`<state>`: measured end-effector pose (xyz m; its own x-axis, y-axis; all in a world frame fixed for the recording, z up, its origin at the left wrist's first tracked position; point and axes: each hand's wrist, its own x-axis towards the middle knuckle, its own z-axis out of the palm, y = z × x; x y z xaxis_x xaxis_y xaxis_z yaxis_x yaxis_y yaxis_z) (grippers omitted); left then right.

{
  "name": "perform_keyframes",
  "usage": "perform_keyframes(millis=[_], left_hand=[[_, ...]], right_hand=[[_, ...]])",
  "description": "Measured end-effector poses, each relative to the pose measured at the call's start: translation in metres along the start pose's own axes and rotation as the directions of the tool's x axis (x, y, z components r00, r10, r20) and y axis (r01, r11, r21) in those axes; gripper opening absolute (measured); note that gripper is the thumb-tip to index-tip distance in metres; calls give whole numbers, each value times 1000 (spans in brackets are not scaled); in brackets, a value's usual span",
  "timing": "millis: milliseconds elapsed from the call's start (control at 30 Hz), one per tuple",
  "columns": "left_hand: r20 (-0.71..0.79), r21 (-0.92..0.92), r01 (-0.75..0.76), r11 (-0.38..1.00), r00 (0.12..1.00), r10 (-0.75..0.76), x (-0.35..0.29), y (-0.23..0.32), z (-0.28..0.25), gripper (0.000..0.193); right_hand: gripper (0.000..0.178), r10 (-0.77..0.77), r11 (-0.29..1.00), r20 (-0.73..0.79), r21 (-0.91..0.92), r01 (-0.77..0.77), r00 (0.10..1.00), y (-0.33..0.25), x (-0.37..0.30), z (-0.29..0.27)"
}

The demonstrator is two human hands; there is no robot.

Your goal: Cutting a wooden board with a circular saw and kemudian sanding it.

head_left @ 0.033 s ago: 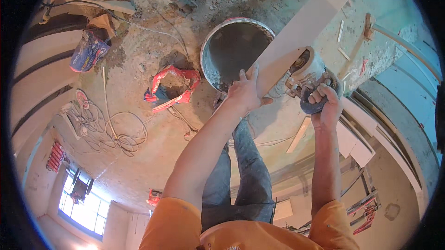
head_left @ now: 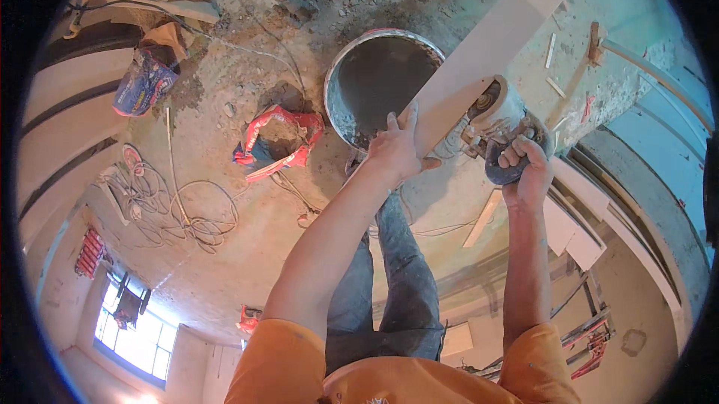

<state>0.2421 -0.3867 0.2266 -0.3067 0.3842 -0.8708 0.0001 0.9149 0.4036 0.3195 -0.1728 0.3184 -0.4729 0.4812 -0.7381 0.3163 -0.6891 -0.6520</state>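
Head view: at the upper left of the frame a blue bag [head_left: 142, 88] lies on its side, and below it a tangle of cable [head_left: 213, 213] spreads over the floor. A bright window [head_left: 138, 338] shows at the lower left. Left of centre sits an open red bag [head_left: 301, 155], then a bucket [head_left: 332, 112] with dark grey contents at upper centre. The left hand [head_left: 395, 151] lies on the lower end of a long pale board [head_left: 498, 33], fingers and thumb spread — whether it also grips underneath, I cannot tell. That board slants from the centre to the upper right, overlapping the bucket's right side. Right of centre, the right hand [head_left: 530, 164] is curled around the handle of a power tool [head_left: 500, 113] — its head beside the board's lower right edge. More boards [head_left: 588, 190] lie at the right.
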Motion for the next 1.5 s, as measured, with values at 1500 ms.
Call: perform_keyframes(millis=[1500], left_hand=[[5,-9,27,1000,1000,-27,-4,2,-3,140]], right_hand=[[8,24,999,-22,-21,-25,999,29,-33,13]])
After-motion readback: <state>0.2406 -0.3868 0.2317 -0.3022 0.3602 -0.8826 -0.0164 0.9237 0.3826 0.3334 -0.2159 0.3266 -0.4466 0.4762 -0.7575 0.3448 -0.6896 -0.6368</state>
